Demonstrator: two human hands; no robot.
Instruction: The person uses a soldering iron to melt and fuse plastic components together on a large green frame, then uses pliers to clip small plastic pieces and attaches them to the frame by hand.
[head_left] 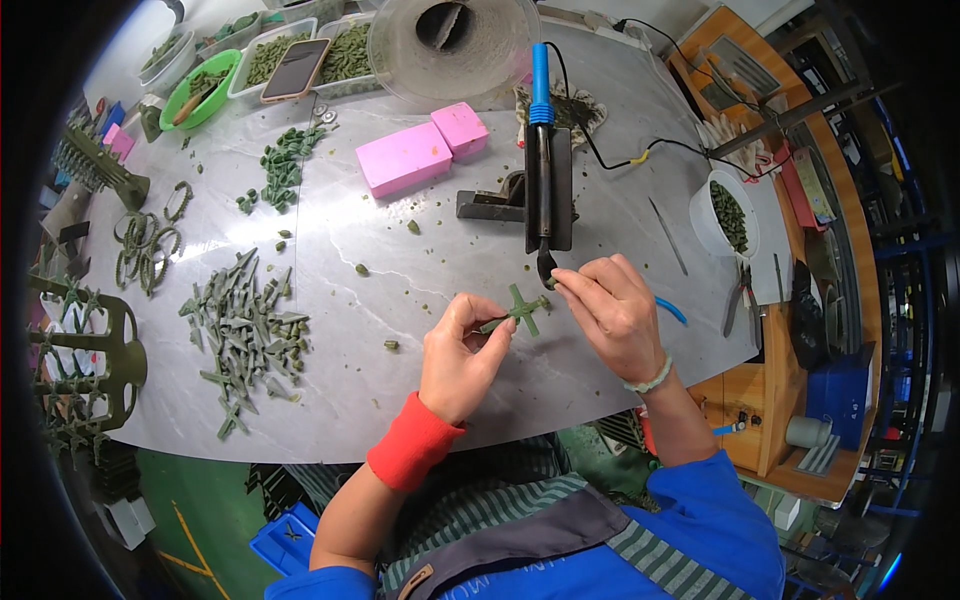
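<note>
My left hand (462, 352) pinches one arm of a green cross-shaped piece (524, 311), which looks like a wax or plastic casting, just above the grey table. My right hand (612, 302) is closed in a pinch on a small green piece (552, 284), mostly hidden by the fingertips. This small piece is at the dark, curved tip (546, 262) of a soldering iron (541, 110) with a blue handle. The iron rests tip toward me on a dark metal stand (495, 205). The cross sits just left of my right fingertips.
Left of my hands lies a pile of green pointed pieces (245, 340). Behind it are smaller green parts (285, 168) and pink blocks (403, 158). A white tub of green pieces (725, 215), pliers (739, 300) and a thin metal tool (668, 235) are at right. The iron's black cord (590, 140) runs rightward.
</note>
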